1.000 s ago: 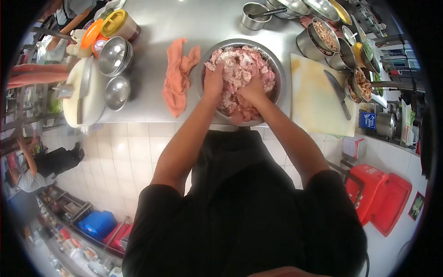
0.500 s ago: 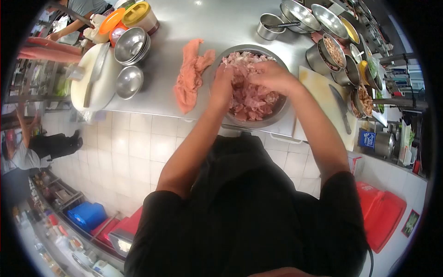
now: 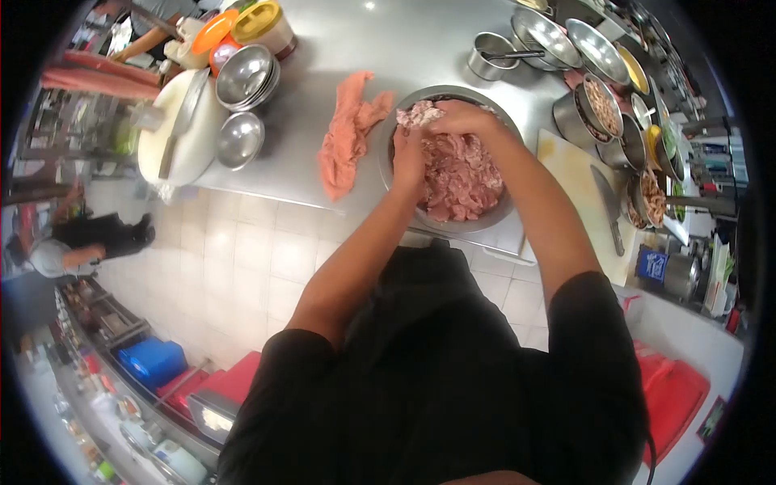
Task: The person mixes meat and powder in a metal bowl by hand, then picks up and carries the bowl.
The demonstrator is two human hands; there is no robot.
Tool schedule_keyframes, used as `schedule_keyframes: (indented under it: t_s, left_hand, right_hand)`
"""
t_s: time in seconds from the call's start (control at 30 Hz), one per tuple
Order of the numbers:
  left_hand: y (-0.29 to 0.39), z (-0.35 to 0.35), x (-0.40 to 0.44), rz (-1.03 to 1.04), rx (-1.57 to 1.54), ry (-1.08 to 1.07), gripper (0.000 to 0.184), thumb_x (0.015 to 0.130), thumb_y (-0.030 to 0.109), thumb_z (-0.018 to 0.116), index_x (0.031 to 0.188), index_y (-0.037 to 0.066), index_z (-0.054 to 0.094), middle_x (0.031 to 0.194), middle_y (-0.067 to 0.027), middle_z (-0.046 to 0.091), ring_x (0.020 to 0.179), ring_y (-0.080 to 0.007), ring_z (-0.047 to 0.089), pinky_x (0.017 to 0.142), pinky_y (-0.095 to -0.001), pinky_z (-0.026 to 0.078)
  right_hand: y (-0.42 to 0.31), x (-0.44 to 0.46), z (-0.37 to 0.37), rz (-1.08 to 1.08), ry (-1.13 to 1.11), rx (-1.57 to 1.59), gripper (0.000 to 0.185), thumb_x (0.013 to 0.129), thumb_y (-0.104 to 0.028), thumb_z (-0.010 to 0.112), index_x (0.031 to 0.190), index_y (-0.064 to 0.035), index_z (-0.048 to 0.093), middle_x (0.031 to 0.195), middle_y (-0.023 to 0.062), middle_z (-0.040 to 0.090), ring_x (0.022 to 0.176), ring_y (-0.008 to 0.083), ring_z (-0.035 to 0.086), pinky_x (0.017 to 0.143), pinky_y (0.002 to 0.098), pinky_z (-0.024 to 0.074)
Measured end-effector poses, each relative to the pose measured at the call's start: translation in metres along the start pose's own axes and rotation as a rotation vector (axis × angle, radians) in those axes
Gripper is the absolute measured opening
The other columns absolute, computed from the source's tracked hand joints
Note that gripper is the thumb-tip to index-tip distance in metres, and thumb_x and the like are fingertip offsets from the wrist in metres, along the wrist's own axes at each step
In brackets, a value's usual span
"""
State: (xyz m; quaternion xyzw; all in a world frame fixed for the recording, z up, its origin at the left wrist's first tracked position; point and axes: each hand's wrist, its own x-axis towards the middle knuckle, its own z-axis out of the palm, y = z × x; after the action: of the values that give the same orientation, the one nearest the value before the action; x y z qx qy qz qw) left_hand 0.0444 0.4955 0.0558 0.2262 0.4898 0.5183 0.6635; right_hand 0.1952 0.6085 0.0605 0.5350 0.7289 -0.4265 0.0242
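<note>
Meat [image 3: 465, 182] lies in a bowl [image 3: 387, 153] on the worktop [image 3: 323, 48]. The left hand [image 3: 410, 162] is in at the left side, the right hand [image 3: 471, 121] curved over the far part; from here I can't tell how closed either is, or on what. A cloth [image 3: 347, 137] lies left, a knife [image 3: 603, 196] on a board [image 3: 558, 179] right.

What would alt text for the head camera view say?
A bare left hand and right hand are in a metal bowl of raw meat. Left of it lies an orange cloth; right, a knife on a cutting board.
</note>
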Motion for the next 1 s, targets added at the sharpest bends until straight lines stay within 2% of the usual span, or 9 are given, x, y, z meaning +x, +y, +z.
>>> schedule_keyframes:
  t_s: [0.17,0.23,0.43,0.53,0.6,0.67,0.73,0.8,1.0]
  left_hand:
    - [-0.037,-0.008,0.023,0.023,-0.142,-0.119,0.056,0.096,0.034,0.046,0.138,0.001,0.032,0.131,-0.0142,0.046,0.121,-0.0227,0.046,0.1,-0.0354,0.039]
    - [-0.034,-0.011,0.018,-0.081,-0.193,-0.111,0.055,0.096,0.037,0.047,0.137,0.002,0.033,0.13,-0.0129,0.046,0.12,-0.0222,0.047,0.1,-0.0357,0.04]
    - [-0.041,-0.014,0.027,0.019,-0.131,-0.207,0.055,0.097,0.04,0.048,0.135,0.002,0.037,0.128,-0.0103,0.048,0.117,-0.0196,0.046,0.099,-0.0339,0.039]
    - [-0.013,0.005,-0.004,-0.014,-0.147,-0.089,0.056,0.097,0.04,0.047,0.136,0.001,0.037,0.129,-0.0128,0.048,0.118,-0.0199,0.045,0.102,-0.034,0.037]
    - [-0.049,-0.013,0.022,0.141,0.209,-0.035,0.055,0.098,0.035,0.046,0.139,0.0,0.035,0.135,-0.0159,0.045,0.121,-0.0229,0.046,0.103,-0.0351,0.037]
    - [-0.093,-0.027,0.047,0.32,0.419,-0.008,0.056,0.095,0.03,0.048,0.141,0.0,0.033,0.141,-0.0184,0.041,0.124,-0.0264,0.046,0.103,-0.0359,0.037]
    - [-0.05,-0.012,0.02,0.172,0.302,-0.073,0.059,0.098,0.037,0.044,0.141,-0.002,0.034,0.142,-0.017,0.041,0.13,-0.026,0.04,0.11,-0.0343,0.029]
    - [-0.078,-0.02,0.045,0.214,0.348,-0.109,0.059,0.097,0.031,0.049,0.142,-0.003,0.032,0.139,-0.0172,0.044,0.126,-0.0247,0.043,0.106,-0.0336,0.033]
    - [-0.078,-0.018,0.052,0.198,0.327,-0.08,0.06,0.094,0.023,0.05,0.143,-0.003,0.028,0.136,-0.0184,0.046,0.122,-0.0244,0.046,0.102,-0.0334,0.037]
  right_hand:
    - [-0.03,-0.007,-0.002,0.187,-0.193,-0.076,0.055,0.065,-0.035,0.074,0.106,0.001,0.065,0.101,0.0194,0.068,0.083,0.0263,0.066,0.073,0.0334,0.0507]
    - [-0.06,-0.037,-0.002,0.102,-0.265,-0.238,0.056,0.059,-0.032,0.077,0.106,-0.0039,0.067,0.108,0.0186,0.066,0.094,0.0279,0.064,0.082,0.0364,0.05]
    - [-0.011,-0.115,0.048,-0.358,0.4,-0.443,0.054,0.06,-0.024,0.074,0.11,-0.0049,0.065,0.124,0.0198,0.056,0.122,0.0358,0.047,0.105,0.047,0.0353]
    - [-0.021,-0.141,0.048,-0.07,0.214,-0.365,0.054,0.064,-0.02,0.071,0.114,-0.0034,0.063,0.122,0.0228,0.056,0.121,0.0377,0.048,0.104,0.0443,0.0371]
    - [-0.018,-0.147,0.064,-0.105,0.353,-0.263,0.052,0.068,-0.024,0.071,0.115,-0.0042,0.063,0.119,0.0246,0.058,0.11,0.0396,0.054,0.099,0.0445,0.0403]
    - [-0.023,-0.152,0.076,-0.143,0.46,-0.234,0.06,0.066,-0.023,0.074,0.121,-0.0039,0.058,0.12,0.0254,0.057,0.11,0.0404,0.054,0.098,0.0444,0.0408]
    - [-0.029,-0.146,0.08,0.012,0.468,-0.226,0.075,0.061,-0.021,0.078,0.128,-0.0021,0.051,0.122,0.0263,0.055,0.113,0.0414,0.052,0.099,0.0436,0.0406]
    - [-0.045,-0.145,0.076,0.188,0.44,-0.287,0.089,0.057,-0.018,0.08,0.135,-0.0013,0.04,0.124,0.0267,0.053,0.116,0.0421,0.05,0.1,0.0429,0.0402]
    - [-0.023,-0.114,0.082,0.084,0.558,-0.148,0.087,0.061,-0.013,0.077,0.138,-0.0016,0.036,0.122,0.0258,0.055,0.116,0.0411,0.051,0.099,0.0434,0.0415]
